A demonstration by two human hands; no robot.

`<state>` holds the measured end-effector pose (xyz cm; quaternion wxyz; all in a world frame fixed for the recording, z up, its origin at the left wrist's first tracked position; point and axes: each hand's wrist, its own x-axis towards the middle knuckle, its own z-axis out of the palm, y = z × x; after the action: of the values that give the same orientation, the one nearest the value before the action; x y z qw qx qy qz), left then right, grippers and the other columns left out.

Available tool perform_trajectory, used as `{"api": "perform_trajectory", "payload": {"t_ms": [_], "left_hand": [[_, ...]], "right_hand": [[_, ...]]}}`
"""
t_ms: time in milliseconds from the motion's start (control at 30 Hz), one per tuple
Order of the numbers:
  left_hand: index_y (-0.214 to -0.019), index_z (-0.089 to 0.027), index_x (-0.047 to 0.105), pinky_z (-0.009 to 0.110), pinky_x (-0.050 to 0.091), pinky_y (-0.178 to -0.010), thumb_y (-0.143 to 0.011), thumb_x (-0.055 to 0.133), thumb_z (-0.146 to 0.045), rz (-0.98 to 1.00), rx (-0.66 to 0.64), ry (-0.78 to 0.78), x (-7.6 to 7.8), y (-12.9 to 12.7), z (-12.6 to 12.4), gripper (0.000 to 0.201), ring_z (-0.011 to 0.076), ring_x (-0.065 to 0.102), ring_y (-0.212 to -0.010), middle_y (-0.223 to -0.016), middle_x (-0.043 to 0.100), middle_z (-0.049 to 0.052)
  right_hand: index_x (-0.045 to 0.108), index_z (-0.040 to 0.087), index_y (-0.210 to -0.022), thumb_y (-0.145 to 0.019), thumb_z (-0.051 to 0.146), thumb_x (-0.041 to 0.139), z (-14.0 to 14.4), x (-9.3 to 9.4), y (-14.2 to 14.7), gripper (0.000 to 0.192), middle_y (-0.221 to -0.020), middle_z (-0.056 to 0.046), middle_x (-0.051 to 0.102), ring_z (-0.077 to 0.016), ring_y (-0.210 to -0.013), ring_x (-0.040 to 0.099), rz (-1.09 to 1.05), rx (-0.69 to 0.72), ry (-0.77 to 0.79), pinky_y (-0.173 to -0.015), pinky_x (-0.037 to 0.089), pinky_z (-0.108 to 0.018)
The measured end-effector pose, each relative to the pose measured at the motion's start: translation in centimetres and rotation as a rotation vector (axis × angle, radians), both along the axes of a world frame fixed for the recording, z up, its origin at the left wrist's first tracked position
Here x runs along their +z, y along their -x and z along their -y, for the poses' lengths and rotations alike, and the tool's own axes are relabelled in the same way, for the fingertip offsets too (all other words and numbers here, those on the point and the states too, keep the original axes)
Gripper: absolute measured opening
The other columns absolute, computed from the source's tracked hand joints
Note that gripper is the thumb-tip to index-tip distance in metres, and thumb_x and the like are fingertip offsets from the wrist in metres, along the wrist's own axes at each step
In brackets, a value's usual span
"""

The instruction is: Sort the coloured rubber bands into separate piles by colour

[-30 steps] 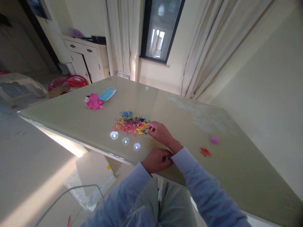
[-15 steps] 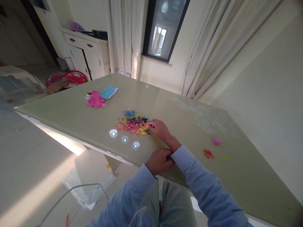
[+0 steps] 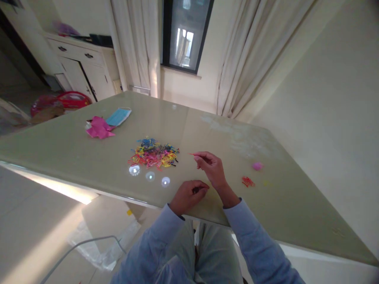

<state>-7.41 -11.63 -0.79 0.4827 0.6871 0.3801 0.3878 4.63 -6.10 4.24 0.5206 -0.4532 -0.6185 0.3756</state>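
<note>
Red piece: a thin red band (image 3: 194,154) is being pinched between thumb and finger of the right hand (image 3: 211,167); it is sticking out leftward, just right of the heap
Right grip: clenching on that red band; hand hovering low over the table (image 3: 89,152)
Left grip: the left hand (image 3: 188,195) is curling nearly closed near the table's near edge; something dark seems to be sitting inside the fingers, but what it is I cannot tell
Heap: the pile of coloured bands (image 3: 154,153) is lying in the middle of the table, left of the right hand and apart from it; yellow, pink, blue and black mixed
Sorted bits: a small red cluster (image 3: 247,182) is lying to the right, with a pink cluster (image 3: 257,166) just beyond it
Step in hand: it is looking like colour sorting, one red band being lifted off
Next move: probably carrying the band right to the red cluster; it is calling for a light release so the piece is not clinging to the fingers
Far left: a pink scrap (image 3: 99,128) and a blue face mask (image 3: 119,116) are lying touching
</note>
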Motion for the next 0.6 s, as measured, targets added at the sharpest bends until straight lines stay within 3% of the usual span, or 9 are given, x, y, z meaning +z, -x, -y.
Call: {"api": "perform_trajectory", "payload": {"t_ms": [200, 600], "left_hand": [[-0.091, -0.014, 0.074, 0.024, 0.046, -0.064, -0.088, 0.056, -0.039, 0.006, 0.01, 0.002, 0.0, 0.3, 0.0, 0.031, 0.015, 0.062, -0.069, -0.078, 0.072, 0.005], [-0.093, -0.016, 0.075, 0.024, 0.049, -0.062, -0.083, 0.064, -0.046, -0.027, 0.091, 0.046, 0.0, 0.9, -0.1, 0.033, 0.0149, 0.062, -0.066, -0.074, 0.07, 0.004]], "right_hand": [[0.075, 0.022, -0.092, -0.082, 0.034, 0.073, 5.2, 0.4, -3.8, 0.015, -0.068, 0.001, 0.062, -0.0095, -0.056, 0.054, -0.202, -0.207, -0.086, -0.053, 0.045, -0.023], [0.074, 0.021, -0.09, -0.08, 0.032, 0.076, 11.7, -2.2, -11.0, 0.015, -0.071, 0.001, 0.063, -0.0083, -0.055, 0.051, -0.42, -0.501, -0.12, -0.05, 0.042, -0.023]]}}
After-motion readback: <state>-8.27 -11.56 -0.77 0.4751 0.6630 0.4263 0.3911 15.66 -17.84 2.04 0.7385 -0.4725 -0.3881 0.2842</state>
